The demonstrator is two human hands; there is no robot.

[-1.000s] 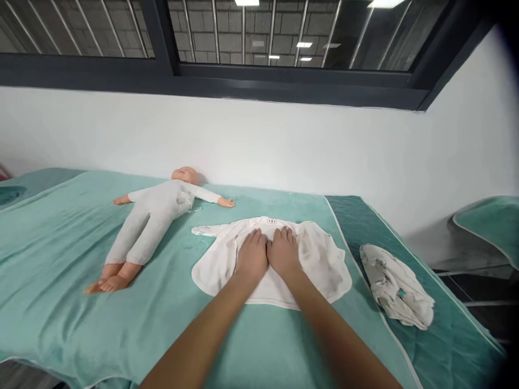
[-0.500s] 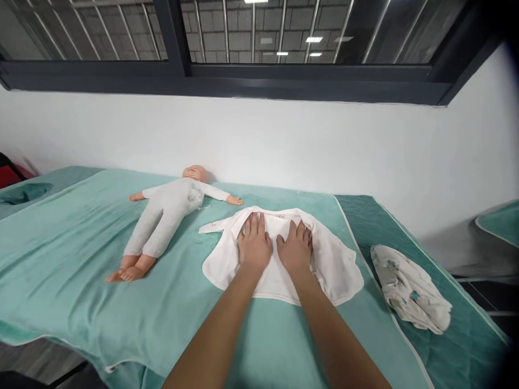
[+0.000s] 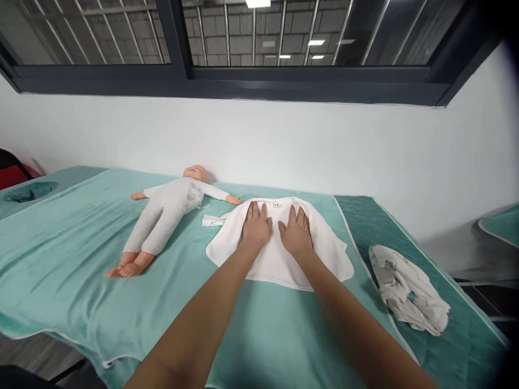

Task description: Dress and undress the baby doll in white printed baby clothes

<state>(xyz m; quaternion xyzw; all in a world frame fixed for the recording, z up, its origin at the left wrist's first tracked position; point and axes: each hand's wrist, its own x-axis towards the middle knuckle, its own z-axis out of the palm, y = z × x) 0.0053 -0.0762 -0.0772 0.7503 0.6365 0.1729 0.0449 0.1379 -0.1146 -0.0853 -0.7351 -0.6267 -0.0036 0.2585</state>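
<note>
A white baby garment (image 3: 279,259) lies spread on the green sheet, a small printed label at its top edge and a narrow patterned strip sticking out at its left. On its left half rests my left hand (image 3: 257,224), palm down with the fingers stretched out. My right hand (image 3: 297,232) lies flat on the right half, fingers apart and pointing away from me. Both hands press on the cloth without gripping it. To the left, a baby doll (image 3: 168,210) in white clothing lies on its back, one hand close to the garment.
A crumpled white patterned cloth (image 3: 407,289) sits at the right on the darker green cover (image 3: 454,319). The green sheet (image 3: 81,237) covers the bed up to the white wall (image 3: 263,146). Above is a dark-framed window (image 3: 316,84). A red and black object (image 3: 14,170) stands far left.
Both hands have moved farther away from me, and the garment has slid with them toward the wall. Its label now shows more fully. The doll lies as before.
</note>
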